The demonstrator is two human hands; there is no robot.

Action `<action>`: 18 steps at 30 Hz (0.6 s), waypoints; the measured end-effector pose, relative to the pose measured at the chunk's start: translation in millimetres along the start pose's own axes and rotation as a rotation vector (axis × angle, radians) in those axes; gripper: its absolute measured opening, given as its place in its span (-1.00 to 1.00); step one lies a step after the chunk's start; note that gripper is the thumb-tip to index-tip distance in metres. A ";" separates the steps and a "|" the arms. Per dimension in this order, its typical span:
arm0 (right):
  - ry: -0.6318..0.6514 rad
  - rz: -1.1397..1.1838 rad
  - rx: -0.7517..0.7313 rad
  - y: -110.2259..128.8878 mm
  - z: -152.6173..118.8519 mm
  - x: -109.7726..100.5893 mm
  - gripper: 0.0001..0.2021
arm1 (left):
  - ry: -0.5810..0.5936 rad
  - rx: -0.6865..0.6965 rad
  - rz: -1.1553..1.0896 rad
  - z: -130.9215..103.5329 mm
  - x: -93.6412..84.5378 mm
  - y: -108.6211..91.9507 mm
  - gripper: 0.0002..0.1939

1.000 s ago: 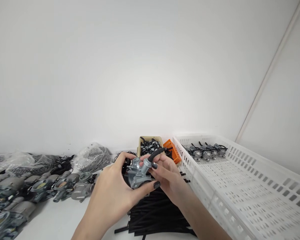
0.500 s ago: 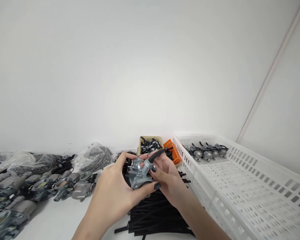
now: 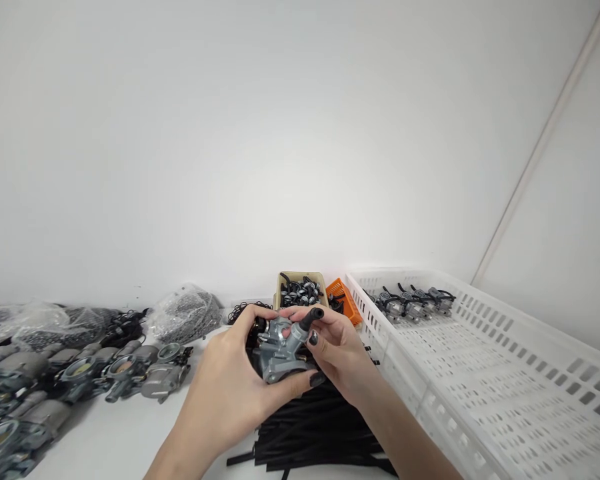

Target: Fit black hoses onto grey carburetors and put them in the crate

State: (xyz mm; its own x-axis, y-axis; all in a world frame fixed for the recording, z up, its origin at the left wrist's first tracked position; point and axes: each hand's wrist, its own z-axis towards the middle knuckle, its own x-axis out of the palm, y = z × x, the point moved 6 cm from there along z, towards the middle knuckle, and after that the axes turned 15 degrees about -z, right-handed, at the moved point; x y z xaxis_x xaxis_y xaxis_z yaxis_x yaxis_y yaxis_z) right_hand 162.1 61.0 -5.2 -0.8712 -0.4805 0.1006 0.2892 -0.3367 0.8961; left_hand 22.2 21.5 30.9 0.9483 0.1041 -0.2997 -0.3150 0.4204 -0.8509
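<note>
A grey metal carburetor [image 3: 280, 353] is held up over the table, with a black rubber cap [image 3: 311, 319] on its upper right end. My left hand [image 3: 235, 373] wraps round the carburetor from the left, its thumb along the lower edge. On the other side, my right hand [image 3: 343, 350] has its thumb and fingers closed around the neck just below the rubber cap. Some of its fingers are hidden behind the part. Beneath both hands lies a pile of black tubes [image 3: 315, 433].
Rows of carburetors [image 3: 125, 373] and plastic bags of small parts [image 3: 185, 313] lie at the left. Behind my hands stand a beige bin [image 3: 279, 293] and an orange basket [image 3: 350, 307]. At the right, a white crate [image 3: 430, 387] holds several carburetors [image 3: 415, 303].
The black rubber cap has turned from pointing right to tilting up towards the camera, its round end now showing. My right fingers have shifted slightly around the neck; my left hand keeps its hold.
</note>
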 end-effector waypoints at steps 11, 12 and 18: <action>0.015 -0.121 -0.027 10.7 0.2 2.7 -0.73 | 0.009 -0.031 -0.014 -3.7 4.0 4.6 -0.51; 0.049 -0.154 -0.042 12.7 0.6 4.3 -0.73 | 0.011 -0.024 -0.013 -3.2 3.7 4.6 -0.51; -0.057 -0.159 -0.097 7.1 5.2 1.4 -0.70 | -0.009 0.000 0.004 -2.1 4.2 5.2 -0.54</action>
State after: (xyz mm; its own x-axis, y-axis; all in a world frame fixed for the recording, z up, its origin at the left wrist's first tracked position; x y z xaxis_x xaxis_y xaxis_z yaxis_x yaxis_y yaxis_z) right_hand 160.9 62.1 3.5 -0.9293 -0.3692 -0.0123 0.1804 -0.4825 0.8571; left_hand 24.4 22.2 24.2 0.9472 0.1141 -0.2995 -0.3192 0.4202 -0.8495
